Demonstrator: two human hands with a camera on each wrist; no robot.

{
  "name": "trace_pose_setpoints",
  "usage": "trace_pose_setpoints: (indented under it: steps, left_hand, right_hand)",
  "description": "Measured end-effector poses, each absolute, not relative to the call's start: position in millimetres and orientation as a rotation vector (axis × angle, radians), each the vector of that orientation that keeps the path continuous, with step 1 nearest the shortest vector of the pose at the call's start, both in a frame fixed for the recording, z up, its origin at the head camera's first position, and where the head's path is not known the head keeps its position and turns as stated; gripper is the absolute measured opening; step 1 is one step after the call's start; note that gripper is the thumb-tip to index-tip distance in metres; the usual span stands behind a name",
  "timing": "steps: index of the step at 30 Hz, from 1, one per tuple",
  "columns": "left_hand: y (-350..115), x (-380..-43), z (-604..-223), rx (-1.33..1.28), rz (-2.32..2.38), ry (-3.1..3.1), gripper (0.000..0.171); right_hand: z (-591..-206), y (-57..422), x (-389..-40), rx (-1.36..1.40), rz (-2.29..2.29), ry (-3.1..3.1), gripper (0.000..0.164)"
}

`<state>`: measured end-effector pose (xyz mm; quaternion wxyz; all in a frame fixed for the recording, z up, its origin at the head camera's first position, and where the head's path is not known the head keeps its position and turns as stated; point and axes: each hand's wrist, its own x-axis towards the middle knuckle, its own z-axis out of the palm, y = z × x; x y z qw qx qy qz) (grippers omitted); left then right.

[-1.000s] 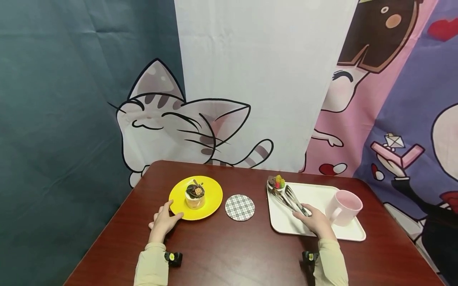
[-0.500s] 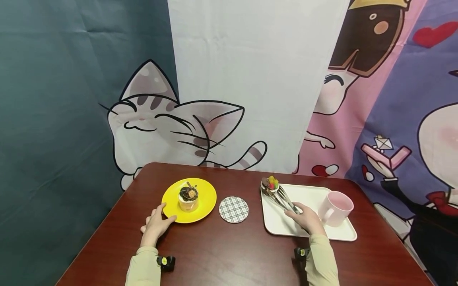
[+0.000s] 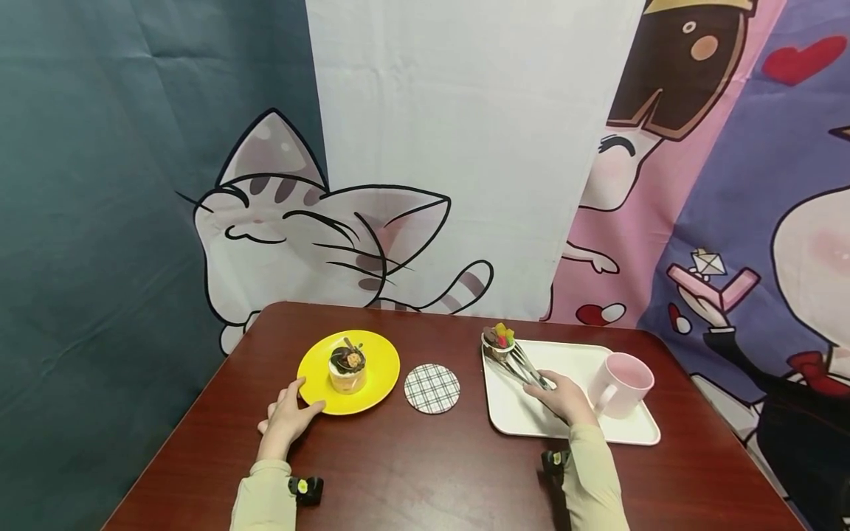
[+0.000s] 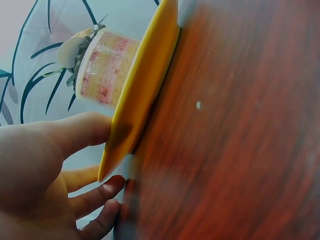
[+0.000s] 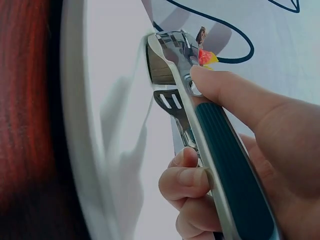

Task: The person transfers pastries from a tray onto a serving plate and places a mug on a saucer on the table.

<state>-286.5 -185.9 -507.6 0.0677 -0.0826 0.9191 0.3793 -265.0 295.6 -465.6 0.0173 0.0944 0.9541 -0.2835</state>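
Note:
With my right hand (image 3: 564, 397) I grip metal tongs (image 3: 521, 361) with a dark teal handle panel (image 5: 235, 170) and slotted heads. The tong heads reach a small dessert cup (image 3: 498, 338) topped with chocolate and red, yellow and green pieces. In the right wrist view, one head overlaps the cup's side and mostly hides it; whether both heads touch it I cannot tell. My left hand (image 3: 287, 418) holds the near-left rim of a yellow plate (image 3: 381, 365), thumb on top and fingers around the edge. A layered cake cup (image 3: 348, 369) with dark topping stands upright on that plate.
Under the dessert cup is a white tray (image 3: 524, 420), with a pink mug (image 3: 621, 383) on its right half. Between plate and tray lies a round checked coaster (image 3: 432, 389). Printed curtains hang behind the brown table (image 3: 412, 472).
The head view shifts a little, sliding the scene left. My right hand keeps its grip and the tong arms draw closer together at the dessert cup. My left hand stays on the plate.

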Motion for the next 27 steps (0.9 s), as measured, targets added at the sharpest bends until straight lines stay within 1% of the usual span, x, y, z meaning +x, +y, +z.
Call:
trace_pose_setpoints:
  steps: [10, 18, 27]
  left_hand:
    - [-185.6, -286.3, -506.1, -0.251, 1.144, 2.770, 0.076]
    - [-185.5, -286.7, -505.3, -0.251, 1.143, 2.769, 0.075]
    - [-185.9, -286.6, -505.9, -0.259, 1.141, 2.762, 0.075]
  right_hand:
    - [-465.4, 294.4, -275.1, 0.287, -0.848, 2.985, 0.066]
    - [-472.6, 295.7, -273.9, 0.287, -0.920, 2.963, 0.067]
    - [-486.0, 294.8, -269.3, 0.290, -0.907, 3.009, 0.062]
